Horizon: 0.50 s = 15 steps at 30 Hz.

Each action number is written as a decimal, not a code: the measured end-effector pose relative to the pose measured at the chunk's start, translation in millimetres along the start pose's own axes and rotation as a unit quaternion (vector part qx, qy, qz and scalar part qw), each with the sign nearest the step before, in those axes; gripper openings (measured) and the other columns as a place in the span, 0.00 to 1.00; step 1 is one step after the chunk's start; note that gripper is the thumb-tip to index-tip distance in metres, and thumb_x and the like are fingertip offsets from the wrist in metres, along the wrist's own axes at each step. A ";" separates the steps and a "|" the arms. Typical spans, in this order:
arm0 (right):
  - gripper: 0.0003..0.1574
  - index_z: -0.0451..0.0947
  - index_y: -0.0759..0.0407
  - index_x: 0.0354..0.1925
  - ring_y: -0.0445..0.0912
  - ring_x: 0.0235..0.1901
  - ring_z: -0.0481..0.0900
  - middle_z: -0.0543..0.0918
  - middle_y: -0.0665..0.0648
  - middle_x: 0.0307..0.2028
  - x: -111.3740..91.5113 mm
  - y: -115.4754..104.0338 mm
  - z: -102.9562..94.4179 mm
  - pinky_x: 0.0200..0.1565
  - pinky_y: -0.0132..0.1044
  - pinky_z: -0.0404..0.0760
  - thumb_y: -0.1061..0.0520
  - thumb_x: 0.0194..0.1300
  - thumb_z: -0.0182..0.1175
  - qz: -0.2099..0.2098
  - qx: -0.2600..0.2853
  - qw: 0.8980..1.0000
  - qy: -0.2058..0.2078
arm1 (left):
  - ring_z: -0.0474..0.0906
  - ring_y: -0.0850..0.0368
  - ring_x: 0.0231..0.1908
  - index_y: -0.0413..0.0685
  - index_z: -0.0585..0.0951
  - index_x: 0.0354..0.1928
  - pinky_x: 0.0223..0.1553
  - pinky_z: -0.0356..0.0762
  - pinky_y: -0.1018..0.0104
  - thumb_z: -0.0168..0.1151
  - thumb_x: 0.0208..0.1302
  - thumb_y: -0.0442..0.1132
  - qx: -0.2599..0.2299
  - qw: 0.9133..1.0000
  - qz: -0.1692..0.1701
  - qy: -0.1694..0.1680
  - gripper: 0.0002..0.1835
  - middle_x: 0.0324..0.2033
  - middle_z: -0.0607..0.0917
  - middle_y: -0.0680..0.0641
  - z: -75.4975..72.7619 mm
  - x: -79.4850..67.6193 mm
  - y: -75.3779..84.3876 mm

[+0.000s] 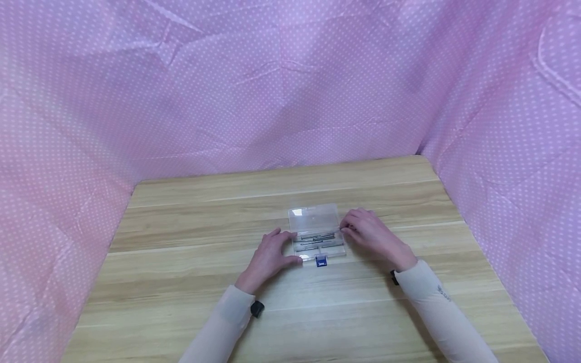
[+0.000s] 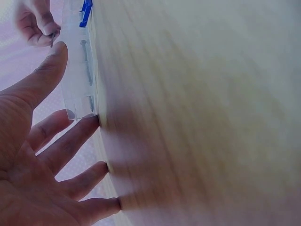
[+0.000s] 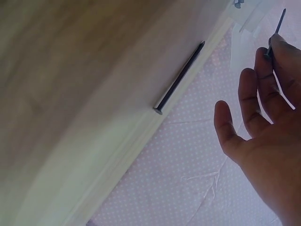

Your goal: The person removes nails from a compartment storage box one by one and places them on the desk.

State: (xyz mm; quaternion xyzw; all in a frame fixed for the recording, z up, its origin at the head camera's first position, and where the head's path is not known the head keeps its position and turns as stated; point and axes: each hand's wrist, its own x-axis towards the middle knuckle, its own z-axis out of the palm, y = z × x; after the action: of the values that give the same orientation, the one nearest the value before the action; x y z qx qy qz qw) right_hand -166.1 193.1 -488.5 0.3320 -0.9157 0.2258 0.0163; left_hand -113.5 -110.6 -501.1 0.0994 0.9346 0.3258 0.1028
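A clear plastic box (image 1: 341, 252) lies with its lid (image 1: 313, 218) swung back, a blue latch tab (image 1: 321, 261) at its front. Several dark nails (image 1: 310, 248) lie in its compartments. My left hand (image 1: 269, 254) holds the box's left end, thumb at the front corner and index finger toward the back; its other fingertips rest on the table. Over the box's right side, my right hand (image 1: 365, 232) pinches a nail (image 3: 281, 21) between thumb and fingers, its last fingers apart from it. Another nail (image 3: 180, 77) lies on the tabletop in the right wrist view.
The wood-grain table (image 1: 181, 282) has rounded back corners. Pink polka-dot cloth (image 1: 281, 91) hangs behind it and along both sides. Each wrist wears a small black camera (image 1: 257, 308) at the sleeve cuff.
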 end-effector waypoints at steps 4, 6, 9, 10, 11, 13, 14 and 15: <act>0.07 0.85 0.58 0.43 0.54 0.48 0.81 0.86 0.56 0.44 -1.8 1.0 -2.1 0.55 0.54 0.79 0.64 0.66 0.68 0.004 0.001 1.000 0.004 | 0.64 0.36 0.73 0.51 0.82 0.62 0.69 0.66 0.34 0.82 0.52 0.53 0.000 1.000 0.000 0.000 0.36 0.64 0.81 0.44 -0.2 -0.2 0.2; 0.07 0.85 0.59 0.42 0.54 0.47 0.81 0.86 0.56 0.43 -2.3 1.6 -3.4 0.54 0.54 0.80 0.64 0.65 0.69 0.001 -0.002 1.000 0.008 | 0.63 0.36 0.73 0.51 0.82 0.62 0.69 0.65 0.34 0.82 0.52 0.53 -0.001 1.000 0.000 0.000 0.35 0.64 0.81 0.44 -0.3 -0.1 0.1; 0.06 0.85 0.59 0.41 0.55 0.47 0.81 0.86 0.57 0.42 -3.3 2.5 -4.8 0.54 0.54 0.80 0.65 0.65 0.69 0.000 -0.004 1.000 0.013 | 0.63 0.36 0.73 0.50 0.82 0.62 0.69 0.65 0.34 0.82 0.52 0.53 -0.003 1.000 0.001 0.000 0.35 0.64 0.81 0.44 -0.3 -0.2 0.2; 0.06 0.85 0.59 0.41 0.55 0.47 0.81 0.86 0.57 0.42 -3.8 3.0 -5.0 0.54 0.54 0.80 0.65 0.65 0.69 0.001 -0.004 1.000 0.013 | 0.63 0.36 0.73 0.50 0.82 0.62 0.69 0.65 0.34 0.82 0.52 0.53 -0.004 1.000 0.001 0.001 0.35 0.64 0.81 0.44 -0.4 -0.2 0.3; 0.06 0.85 0.59 0.41 0.55 0.47 0.81 0.86 0.57 0.42 -4.3 3.5 -5.3 0.54 0.54 0.80 0.65 0.65 0.69 0.003 -0.003 1.000 0.013 | 0.63 0.36 0.73 0.50 0.82 0.62 0.69 0.65 0.34 0.82 0.52 0.53 -0.004 1.000 0.002 0.001 0.35 0.64 0.81 0.44 -0.5 -0.2 0.3; 0.06 0.85 0.59 0.41 0.54 0.46 0.81 0.86 0.57 0.42 -5.5 4.3 -5.8 0.54 0.54 0.80 0.64 0.65 0.69 0.006 -0.003 1.000 0.013 | 0.63 0.36 0.73 0.50 0.82 0.62 0.69 0.65 0.34 0.82 0.52 0.53 -0.004 1.000 0.002 0.001 0.35 0.64 0.81 0.44 -0.6 -0.4 0.6; 0.06 0.85 0.59 0.41 0.54 0.46 0.81 0.86 0.57 0.42 -5.9 4.8 -6.0 0.54 0.54 0.80 0.64 0.65 0.69 0.007 -0.004 1.000 0.014 | 0.63 0.36 0.73 0.50 0.82 0.61 0.69 0.65 0.34 0.82 0.52 0.53 -0.003 1.000 0.002 0.001 0.35 0.64 0.81 0.44 -0.6 -0.4 0.6; 0.06 0.85 0.59 0.41 0.55 0.46 0.81 0.86 0.57 0.42 -6.6 5.2 -6.3 0.53 0.54 0.80 0.64 0.65 0.68 0.007 -0.006 1.000 0.015 | 0.63 0.36 0.73 0.50 0.82 0.62 0.69 0.65 0.34 0.82 0.52 0.53 -0.003 1.000 0.001 0.001 0.35 0.64 0.81 0.44 -0.6 -0.4 0.6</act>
State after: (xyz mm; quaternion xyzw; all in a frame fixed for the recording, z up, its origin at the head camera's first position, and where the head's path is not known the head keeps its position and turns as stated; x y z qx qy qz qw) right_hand -164.9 203.2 -486.1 0.3218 -0.9190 0.2257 0.0303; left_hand -113.2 -110.6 -500.1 0.1000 0.9336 0.3288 0.1017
